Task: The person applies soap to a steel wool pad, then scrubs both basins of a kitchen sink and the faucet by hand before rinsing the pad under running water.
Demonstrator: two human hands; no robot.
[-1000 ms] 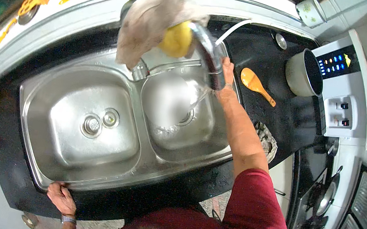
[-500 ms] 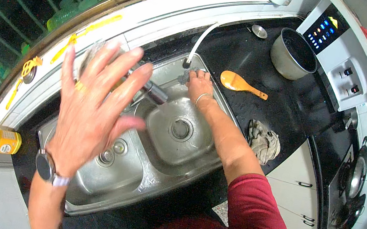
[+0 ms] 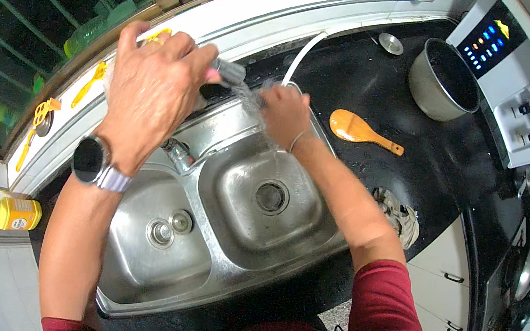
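My left hand (image 3: pixel 159 79) is closed around the metal faucet spout (image 3: pixel 230 73), its grey tip sticking out past my fingers. From that tip a spray of water (image 3: pixel 248 102) runs toward my right hand (image 3: pixel 284 116) at the back right corner of the sink. Motion and water blur the right hand; its fingers look curled, and what they hold is hidden. Below both hands lies the steel double-bowl sink (image 3: pixel 217 217), with a drain (image 3: pixel 271 197) in the right bowl. A white hose (image 3: pixel 302 55) enters behind my right hand.
On the black counter to the right lie a wooden rice paddle (image 3: pixel 356 128), a crumpled cloth (image 3: pixel 397 217), a metal pot (image 3: pixel 440 90) and a small round lid (image 3: pixel 390 44). A water dispenser (image 3: pixel 517 82) stands behind the pot. A yellow jug (image 3: pixel 14 214) is at the left.
My left hand, spread open in the air before, has moved up and closed on the faucet spout, which now points toward the right hand. The grey scrubber by my right hand is no longer distinguishable.
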